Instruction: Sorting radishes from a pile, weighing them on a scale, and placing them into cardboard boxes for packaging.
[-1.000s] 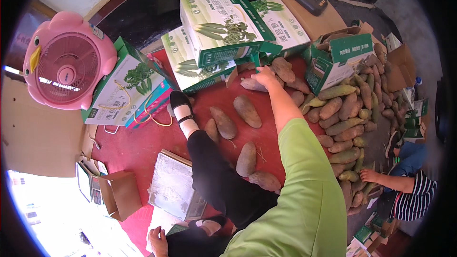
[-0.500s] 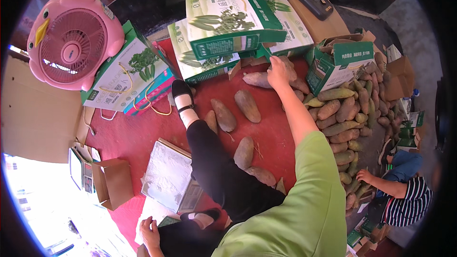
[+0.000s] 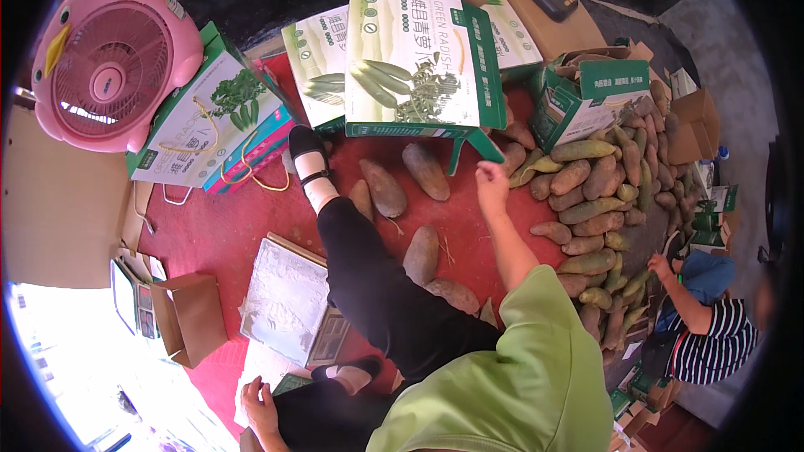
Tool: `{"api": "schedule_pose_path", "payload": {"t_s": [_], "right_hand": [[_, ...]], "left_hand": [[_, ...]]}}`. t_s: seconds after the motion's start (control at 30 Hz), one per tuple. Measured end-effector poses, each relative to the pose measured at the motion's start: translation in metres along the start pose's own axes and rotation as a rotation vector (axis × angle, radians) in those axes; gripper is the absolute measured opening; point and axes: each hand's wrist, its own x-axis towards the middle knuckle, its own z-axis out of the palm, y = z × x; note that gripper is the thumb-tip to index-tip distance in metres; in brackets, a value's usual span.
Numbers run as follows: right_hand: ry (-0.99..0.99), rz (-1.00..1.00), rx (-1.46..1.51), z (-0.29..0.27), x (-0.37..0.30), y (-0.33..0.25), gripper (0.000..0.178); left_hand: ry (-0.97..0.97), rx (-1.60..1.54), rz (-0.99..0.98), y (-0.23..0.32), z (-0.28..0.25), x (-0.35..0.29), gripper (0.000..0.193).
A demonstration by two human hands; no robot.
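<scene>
My right hand (image 3: 492,185) is closed at the tip of a green flap (image 3: 481,147) that sticks out from a white-and-green radish carton (image 3: 416,59). This carton rests on top of other printed cartons (image 3: 317,69). My left hand (image 3: 260,406) lies low on the left by my dark-trousered leg, fingers loosely apart and holding nothing. Several long, dusty radishes (image 3: 425,172) lie on the red floor covering (image 3: 469,243) between my leg and right arm. A weighing scale (image 3: 285,305) with a whitish, dusty plate stands beside my leg.
A pink fan (image 3: 107,63) stands near a printed gift carton (image 3: 213,121) at left. A large radish pile (image 3: 599,192) is on the right, with an open green carton (image 3: 590,96) behind it. Another person (image 3: 712,335) in stripes reaches toward the pile. A brown box (image 3: 191,318) is at lower left.
The top carton has come nearer to me and turned, with its flap at my right hand. My right hand has moved nearer too. My left hand stays in place.
</scene>
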Motion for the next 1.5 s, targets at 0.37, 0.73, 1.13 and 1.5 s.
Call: {"api": "schedule_pose_path", "payload": {"t_s": [0.37, 0.73, 1.13, 1.5], "right_hand": [[0.267, 0.031, 0.316, -0.032, 0.122, -0.065, 0.042], [-0.489, 0.462, 0.552, -0.035, 0.097, -0.133, 0.025], [-0.305, -0.344, -0.422, -0.1, 0.082, -0.317, 0.025], [-0.015, -1.197, -1.137, -0.115, -0.005, -0.449, 0.017]], "left_hand": [[0.034, -0.016, 0.015, -0.001, 0.004, -0.001, 0.02], [0.069, -0.034, 0.021, 0.002, -0.003, -0.009, 0.02], [0.164, -0.115, 0.069, -0.011, -0.001, -0.02, 0.021], [0.222, -0.184, 0.046, -0.012, -0.012, -0.034, 0.02]]}}
